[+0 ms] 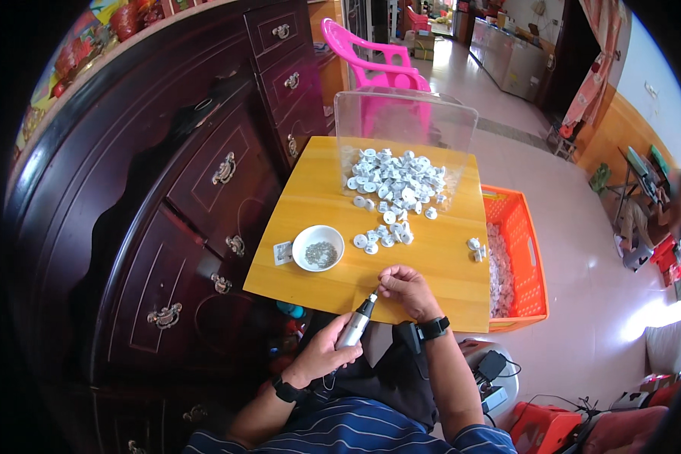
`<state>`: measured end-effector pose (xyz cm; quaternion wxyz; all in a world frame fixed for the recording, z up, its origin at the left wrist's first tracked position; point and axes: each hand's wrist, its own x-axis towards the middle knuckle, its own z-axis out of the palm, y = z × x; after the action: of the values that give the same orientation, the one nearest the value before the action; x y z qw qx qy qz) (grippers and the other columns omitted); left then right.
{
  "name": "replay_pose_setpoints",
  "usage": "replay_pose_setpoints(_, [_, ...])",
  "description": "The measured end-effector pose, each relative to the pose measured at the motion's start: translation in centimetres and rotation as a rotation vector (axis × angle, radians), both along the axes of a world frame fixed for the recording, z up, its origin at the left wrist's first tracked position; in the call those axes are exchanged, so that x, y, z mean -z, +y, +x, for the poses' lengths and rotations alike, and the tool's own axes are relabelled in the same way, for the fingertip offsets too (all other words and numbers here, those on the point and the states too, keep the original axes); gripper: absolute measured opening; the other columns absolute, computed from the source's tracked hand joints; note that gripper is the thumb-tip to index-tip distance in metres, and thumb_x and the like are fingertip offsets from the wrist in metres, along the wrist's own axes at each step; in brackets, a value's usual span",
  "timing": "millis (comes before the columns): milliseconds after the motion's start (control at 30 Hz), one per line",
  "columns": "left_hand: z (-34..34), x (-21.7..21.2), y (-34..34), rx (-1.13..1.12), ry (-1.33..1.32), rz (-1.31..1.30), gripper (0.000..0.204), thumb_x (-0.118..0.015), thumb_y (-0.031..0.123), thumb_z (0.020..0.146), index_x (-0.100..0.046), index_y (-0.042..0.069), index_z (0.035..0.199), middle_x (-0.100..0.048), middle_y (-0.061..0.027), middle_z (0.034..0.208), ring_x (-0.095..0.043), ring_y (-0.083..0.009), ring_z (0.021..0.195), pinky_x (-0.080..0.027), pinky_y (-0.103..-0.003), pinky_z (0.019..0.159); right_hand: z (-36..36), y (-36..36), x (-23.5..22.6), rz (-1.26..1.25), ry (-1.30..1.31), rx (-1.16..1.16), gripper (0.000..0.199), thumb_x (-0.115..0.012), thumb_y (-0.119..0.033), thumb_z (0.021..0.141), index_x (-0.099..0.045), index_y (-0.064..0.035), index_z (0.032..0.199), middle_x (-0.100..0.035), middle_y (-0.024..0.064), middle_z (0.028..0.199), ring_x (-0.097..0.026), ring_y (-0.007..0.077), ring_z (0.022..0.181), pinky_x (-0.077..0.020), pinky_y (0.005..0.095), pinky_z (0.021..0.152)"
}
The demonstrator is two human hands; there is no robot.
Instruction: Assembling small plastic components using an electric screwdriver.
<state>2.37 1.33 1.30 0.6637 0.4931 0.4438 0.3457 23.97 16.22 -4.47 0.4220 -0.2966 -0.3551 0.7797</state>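
Note:
My left hand [324, 351] is wrapped round a silver and black electric screwdriver [356, 325], its tip pointing up and away from me. At that tip, the fingers of my right hand [406, 290] are pinched together; what they hold, if anything, is too small to make out. A white bowl [298, 244] with small metal pieces [321, 255], perhaps screws, stands left of my hands on the yellow table [280, 281]. Beyond my hands lie several small white round plastic parts [387, 236]. A larger heap of them [401, 175] is farther back by a clear plastic bin [356, 113].
An orange crate [536, 265] of whitish pieces stands against the table's right side. A few white parts [477, 250] lie near that edge. Dark wooden drawers [204, 174] line the left. A pink chair [378, 64] is behind the table; another person [651, 216] sits far right.

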Motion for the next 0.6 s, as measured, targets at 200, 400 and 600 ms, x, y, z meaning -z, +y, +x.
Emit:
replay_pose_setpoints(200, [0.8, -0.5, -0.1, -0.027, 0.000, 0.028, 0.065, -0.067, 0.007, 0.093, -0.036, 0.001, 0.150, -0.062, -0.0037, 0.093, -0.060, -0.0086, 0.074, -0.052, -0.023, 0.065, 1.2, 0.3, -0.3, -0.003, 0.129, -0.097, 0.010, -0.070, -0.001, 0.093, -0.067, -0.0030, 0.103, -0.068, 0.0041, 0.090, -0.065, 0.0145, 0.079, -0.0537, 0.0254, 0.073])
replay_pose_setpoints(400, [0.8, -0.7, -0.1, -0.005, 0.019, 0.033, 0.067, -0.067, 0.006, 0.092, -0.035, 0.002, 0.151, -0.062, -0.0044, 0.096, -0.060, -0.0089, 0.076, -0.052, -0.024, 0.068, 1.8, 0.9, 0.1, -0.025, 0.027, -0.146, 0.015, -0.072, -0.001, 0.090, -0.068, -0.0039, 0.104, -0.069, 0.0037, 0.090, -0.066, 0.0139, 0.078, -0.0546, 0.0252, 0.071])
replay_pose_setpoints(600, [0.5, -0.3, 0.1, 0.051, 0.188, 0.210, 0.067, -0.068, 0.008, 0.090, -0.039, 0.000, 0.150, -0.063, -0.0070, 0.105, -0.064, -0.0128, 0.088, -0.054, -0.027, 0.079, 3.9, 2.4, -0.3, 0.058, -0.041, -0.335, 0.018, -0.073, 0.001, 0.088, -0.069, -0.0025, 0.105, -0.071, 0.0030, 0.091, -0.067, 0.0124, 0.079, -0.0551, 0.0246, 0.073])
